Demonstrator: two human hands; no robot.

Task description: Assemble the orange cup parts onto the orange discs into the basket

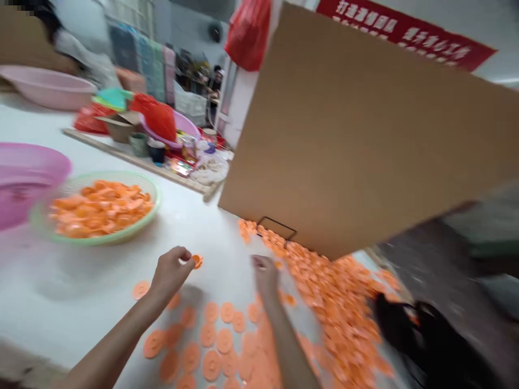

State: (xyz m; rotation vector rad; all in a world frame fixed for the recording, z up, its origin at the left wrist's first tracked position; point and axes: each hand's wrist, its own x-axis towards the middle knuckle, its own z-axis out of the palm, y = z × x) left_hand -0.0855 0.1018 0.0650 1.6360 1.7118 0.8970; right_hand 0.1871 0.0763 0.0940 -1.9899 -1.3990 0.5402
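Disc (197,261) sits edge-pinched in your left hand (172,273) over the white table (227,270), leaving its face exposed. Blur hides whether your right hand (266,274) grips anything; the disc pile (332,302) lies nearby, within reach.

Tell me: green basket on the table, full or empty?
Looks mostly full: orange pieces are heaped inside the green basket, close to its front rim. Exact depth: cannot tell.
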